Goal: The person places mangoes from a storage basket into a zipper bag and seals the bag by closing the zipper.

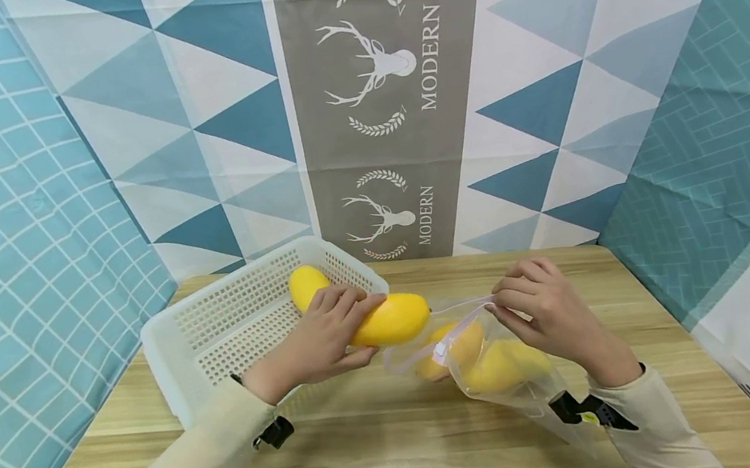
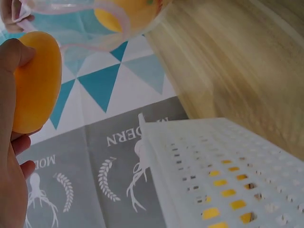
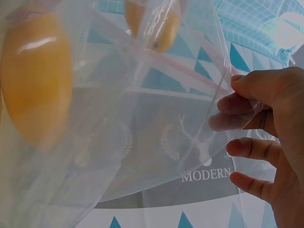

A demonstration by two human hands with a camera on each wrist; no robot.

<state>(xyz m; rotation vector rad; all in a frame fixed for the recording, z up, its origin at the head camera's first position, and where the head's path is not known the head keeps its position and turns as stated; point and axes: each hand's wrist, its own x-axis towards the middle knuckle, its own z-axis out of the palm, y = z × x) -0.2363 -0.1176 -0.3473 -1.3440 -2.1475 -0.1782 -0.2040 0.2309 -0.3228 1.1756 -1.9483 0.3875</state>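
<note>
A yellow mango [image 1: 395,319] is held in my left hand [image 1: 328,333], thumb and fingers round one end, near the mouth of a clear zip bag [image 1: 526,393]. The left wrist view also shows this mango [image 2: 40,83] in the hand. My right hand [image 1: 545,311] pinches the bag's pink-edged rim between thumb and fingers, as the right wrist view confirms. Inside the bag lie yellow mangoes [image 1: 504,364]. Another mango [image 1: 306,283] sits in the white plastic basket [image 1: 175,336] behind my left hand.
The perforated basket stands at the left back of the wooden table [image 1: 394,458]. A patterned cloth backdrop [image 1: 370,105] rises behind the table. Blue tiled cloth [image 1: 13,199] borders the left side and more patterned cloth [image 1: 717,134] the right.
</note>
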